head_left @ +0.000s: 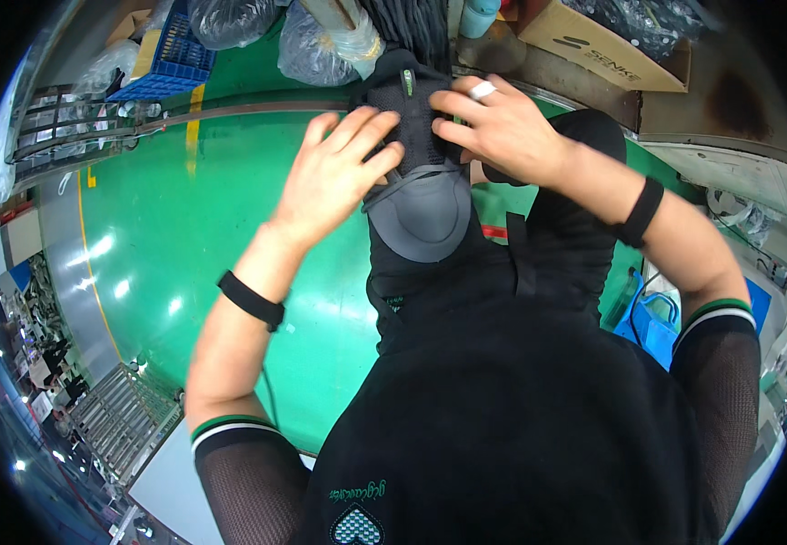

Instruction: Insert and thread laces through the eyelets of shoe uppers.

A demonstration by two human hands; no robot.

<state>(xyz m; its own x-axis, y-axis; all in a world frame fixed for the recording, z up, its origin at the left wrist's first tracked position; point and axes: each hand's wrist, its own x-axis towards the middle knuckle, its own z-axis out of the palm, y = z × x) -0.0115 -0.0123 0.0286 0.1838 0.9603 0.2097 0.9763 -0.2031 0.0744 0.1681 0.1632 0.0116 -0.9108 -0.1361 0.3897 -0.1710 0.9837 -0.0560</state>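
Observation:
A black mesh piece (380, 104) with a smooth, rounded grey end (421, 218) lies lengthwise over my lap. It looks somewhat like a cap with a brim, but I cannot tell its kind for sure. A small green-edged tag sits near its far end. My left hand (334, 173) grips its left edge with bent fingers. On the opposite edge, my right hand (512, 132), with a white ring on one finger, also grips it; some fingertips are hidden. Long black strands (407, 32) lie bunched just beyond the piece.
Clear plastic bags (316, 50) and a blue crate (171, 54) stand at the far left. An open cardboard box (593, 45) of dark items is at the far right, with a light blue bottle (478, 16) beside it. A blue stool-like item (650, 318) stands to my right.

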